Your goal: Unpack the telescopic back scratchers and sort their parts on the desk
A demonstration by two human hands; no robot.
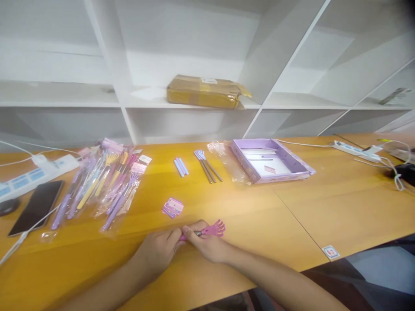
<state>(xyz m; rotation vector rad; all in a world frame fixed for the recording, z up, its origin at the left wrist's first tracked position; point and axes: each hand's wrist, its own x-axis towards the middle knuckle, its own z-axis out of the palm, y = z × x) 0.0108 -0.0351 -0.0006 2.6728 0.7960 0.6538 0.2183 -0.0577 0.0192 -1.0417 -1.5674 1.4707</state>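
Observation:
Near the table's front edge, a pink back scratcher (214,229) with a hand-shaped head is held in both hands. My left hand (164,248) is closed around its pink handle. Just beside it, my right hand (207,244) is closed on the metal shaft below the head. Behind the hands lies a small stack of pink printed cards (173,207). Farther back are several loose blue and lilac handles (180,167), and next to them several metal rods with blue hand-shaped heads (207,166).
Bagged back scratchers (106,181) lie in a pile at the left, by a black phone (37,207) and a power strip (42,172). A purple box (275,176) stands at back right. Another power strip (356,151) lies farther right. A taped parcel (201,93) sits on the shelf.

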